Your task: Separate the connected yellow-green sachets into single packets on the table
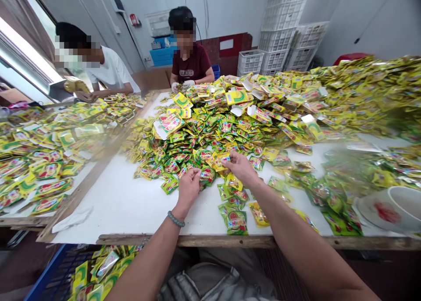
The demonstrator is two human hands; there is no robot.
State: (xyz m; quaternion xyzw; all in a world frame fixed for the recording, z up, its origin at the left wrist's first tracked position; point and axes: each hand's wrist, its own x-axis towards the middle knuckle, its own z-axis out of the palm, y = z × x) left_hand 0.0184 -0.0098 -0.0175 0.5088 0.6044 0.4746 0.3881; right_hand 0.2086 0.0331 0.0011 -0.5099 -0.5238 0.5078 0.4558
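Over the near edge of a big heap of small candy packets (223,125), both my hands work close together. My left hand (189,187), with a bead bracelet (176,219) on its wrist, is closed in a pinch at a green packet (207,175) printed with a red fruit. My right hand (242,167) has thumb and fingers pinched on a yellow packet (217,161). Below it, several green packets (236,222) lie overlapped in a short column, with a yellow packet (258,213) beside them.
A white cup (391,209) stands at the right table edge. Flat yellow boxes (238,96) top the heap. A wooden strip (98,169) divides the tables. Below left is a blue crate (49,274) of packets. Two people sit across; white crates (279,38) are stacked behind.
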